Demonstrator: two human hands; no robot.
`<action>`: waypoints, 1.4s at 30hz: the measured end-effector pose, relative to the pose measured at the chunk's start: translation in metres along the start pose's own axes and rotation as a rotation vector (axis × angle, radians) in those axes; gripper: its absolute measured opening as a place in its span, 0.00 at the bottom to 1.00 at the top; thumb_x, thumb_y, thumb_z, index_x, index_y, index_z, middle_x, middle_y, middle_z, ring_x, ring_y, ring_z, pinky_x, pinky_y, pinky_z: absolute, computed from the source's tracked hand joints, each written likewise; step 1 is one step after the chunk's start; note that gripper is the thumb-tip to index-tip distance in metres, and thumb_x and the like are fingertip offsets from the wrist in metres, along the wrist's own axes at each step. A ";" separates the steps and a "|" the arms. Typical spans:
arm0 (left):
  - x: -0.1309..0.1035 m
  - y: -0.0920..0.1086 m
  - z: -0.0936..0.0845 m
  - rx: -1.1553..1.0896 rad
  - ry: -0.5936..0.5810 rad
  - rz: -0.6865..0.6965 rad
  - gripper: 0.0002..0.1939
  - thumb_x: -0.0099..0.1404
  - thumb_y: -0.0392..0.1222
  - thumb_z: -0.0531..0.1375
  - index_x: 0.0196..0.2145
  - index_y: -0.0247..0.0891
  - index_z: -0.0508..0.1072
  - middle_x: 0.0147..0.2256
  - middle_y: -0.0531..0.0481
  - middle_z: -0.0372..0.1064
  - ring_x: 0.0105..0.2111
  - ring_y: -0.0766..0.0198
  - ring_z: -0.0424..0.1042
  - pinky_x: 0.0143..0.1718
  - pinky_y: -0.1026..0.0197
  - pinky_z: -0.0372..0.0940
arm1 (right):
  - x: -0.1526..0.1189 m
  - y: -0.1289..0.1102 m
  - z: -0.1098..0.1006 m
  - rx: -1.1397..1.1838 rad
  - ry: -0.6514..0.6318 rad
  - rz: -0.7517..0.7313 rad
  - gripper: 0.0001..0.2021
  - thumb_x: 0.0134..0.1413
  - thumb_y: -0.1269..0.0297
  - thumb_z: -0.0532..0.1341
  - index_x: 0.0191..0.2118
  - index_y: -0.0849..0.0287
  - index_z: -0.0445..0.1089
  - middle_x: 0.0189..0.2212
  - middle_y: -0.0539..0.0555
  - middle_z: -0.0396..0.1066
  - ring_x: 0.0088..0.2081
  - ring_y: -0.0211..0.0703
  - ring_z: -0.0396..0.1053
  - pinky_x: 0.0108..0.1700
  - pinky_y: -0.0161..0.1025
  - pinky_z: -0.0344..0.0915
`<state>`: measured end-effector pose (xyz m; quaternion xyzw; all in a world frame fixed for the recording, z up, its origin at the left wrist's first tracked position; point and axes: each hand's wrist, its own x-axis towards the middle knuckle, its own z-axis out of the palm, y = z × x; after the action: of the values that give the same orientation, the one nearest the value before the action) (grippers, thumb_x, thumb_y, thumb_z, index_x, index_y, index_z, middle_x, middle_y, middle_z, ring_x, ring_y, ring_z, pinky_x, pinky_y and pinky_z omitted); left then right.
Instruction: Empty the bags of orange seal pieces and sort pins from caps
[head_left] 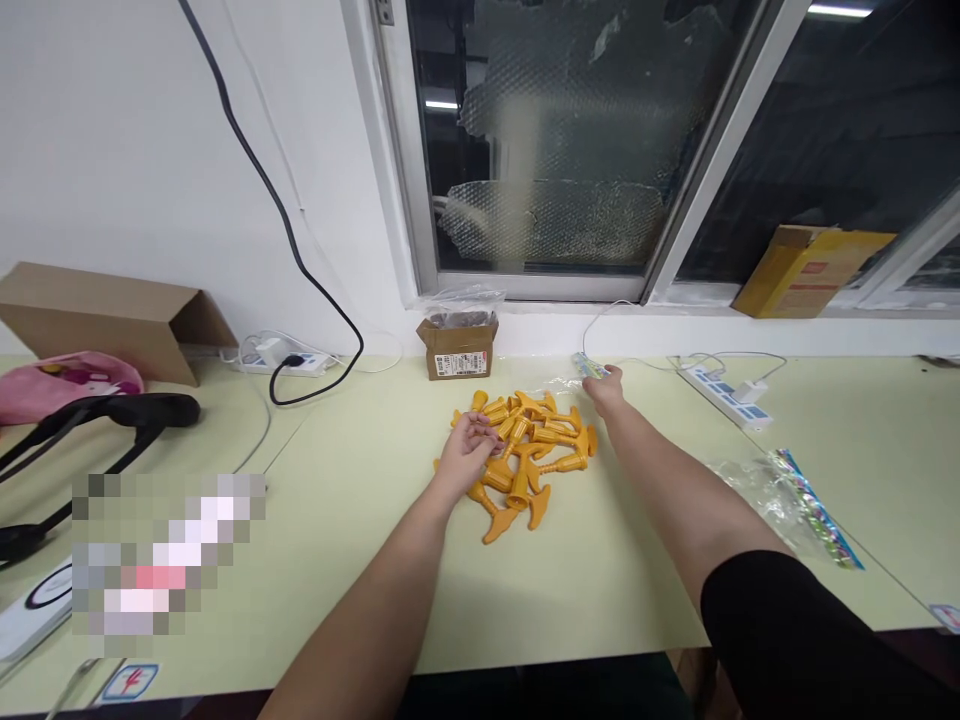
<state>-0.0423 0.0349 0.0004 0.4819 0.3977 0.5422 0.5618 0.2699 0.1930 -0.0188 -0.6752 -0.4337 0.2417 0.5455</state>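
A pile of yellow-orange plastic pieces (519, 480) lies loosely on the pale green table (570, 570). My left hand (471, 445) is at the pile's left side with its fingers curled; whether a piece is between them is too small to tell. Beyond the pile to the right, my right hand (604, 388) closes on the end of a clear plastic bag (559, 383) with a colored header strip. The bag lies flat behind the pile, near the wall, and part of it is hidden by the hand.
A small open carton (459, 346) stands behind the pile. Power strips (724, 395) with cables are at the right and left. Another clear bag (814, 510) lies right. A brown box (105, 310), pink bag (67, 385) and black strapped object (142, 410) occupy the left.
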 end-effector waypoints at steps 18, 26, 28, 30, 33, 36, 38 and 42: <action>-0.008 0.004 -0.002 0.784 -0.208 0.432 0.07 0.65 0.36 0.60 0.38 0.43 0.78 0.40 0.43 0.76 0.46 0.48 0.73 0.53 0.46 0.64 | -0.065 -0.007 0.009 -0.459 -0.517 -0.561 0.19 0.65 0.57 0.57 0.56 0.61 0.72 0.60 0.66 0.68 0.59 0.57 0.68 0.67 0.50 0.59; -0.009 -0.002 -0.005 1.310 -0.142 0.235 0.25 0.68 0.47 0.61 0.62 0.50 0.71 0.67 0.48 0.64 0.69 0.48 0.60 0.72 0.38 0.48 | -0.100 -0.006 0.012 -0.813 -0.794 -0.534 0.31 0.75 0.49 0.46 0.73 0.63 0.57 0.76 0.60 0.46 0.76 0.54 0.42 0.74 0.54 0.43; -0.008 -0.003 -0.006 1.368 -0.178 0.185 0.26 0.70 0.51 0.59 0.64 0.52 0.70 0.70 0.50 0.60 0.69 0.50 0.60 0.69 0.44 0.56 | -0.106 -0.007 0.008 -0.818 -0.782 -0.531 0.31 0.75 0.48 0.45 0.73 0.61 0.58 0.76 0.59 0.46 0.76 0.54 0.42 0.74 0.53 0.44; -0.007 -0.003 -0.007 1.389 -0.196 0.147 0.23 0.70 0.53 0.57 0.61 0.53 0.73 0.71 0.54 0.59 0.66 0.51 0.65 0.63 0.48 0.64 | -0.112 -0.006 0.005 -0.804 -0.765 -0.525 0.30 0.76 0.48 0.45 0.73 0.58 0.58 0.76 0.58 0.46 0.76 0.54 0.43 0.74 0.53 0.45; -0.005 -0.004 -0.007 1.407 -0.193 0.126 0.19 0.70 0.53 0.58 0.55 0.52 0.77 0.70 0.56 0.61 0.63 0.50 0.69 0.58 0.48 0.68 | -0.119 -0.001 0.000 -0.751 -0.730 -0.515 0.29 0.76 0.48 0.46 0.73 0.56 0.59 0.75 0.58 0.49 0.76 0.53 0.45 0.74 0.53 0.44; -0.006 -0.006 -0.006 1.379 -0.156 0.203 0.15 0.68 0.47 0.59 0.50 0.49 0.79 0.63 0.52 0.71 0.60 0.50 0.71 0.57 0.47 0.67 | -0.122 0.004 -0.009 -0.601 -0.663 -0.515 0.27 0.75 0.52 0.48 0.69 0.60 0.65 0.73 0.62 0.55 0.74 0.53 0.51 0.74 0.51 0.47; -0.009 -0.006 -0.007 1.329 -0.083 0.308 0.12 0.68 0.41 0.58 0.46 0.46 0.78 0.55 0.49 0.77 0.57 0.52 0.73 0.59 0.47 0.64 | -0.123 0.005 -0.019 -0.446 -0.570 -0.520 0.24 0.72 0.55 0.50 0.63 0.62 0.70 0.67 0.65 0.64 0.69 0.52 0.60 0.71 0.50 0.53; -0.024 -0.004 -0.017 1.259 0.094 0.482 0.08 0.67 0.37 0.56 0.38 0.43 0.76 0.45 0.48 0.79 0.52 0.53 0.74 0.60 0.44 0.59 | -0.135 0.007 -0.050 -0.209 -0.318 -0.545 0.15 0.60 0.57 0.56 0.46 0.58 0.75 0.49 0.61 0.74 0.54 0.54 0.71 0.62 0.53 0.65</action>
<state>-0.0599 0.0136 -0.0087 0.7685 0.5433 0.3375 0.0194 0.2433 0.0519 -0.0304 -0.5404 -0.7005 0.1434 0.4436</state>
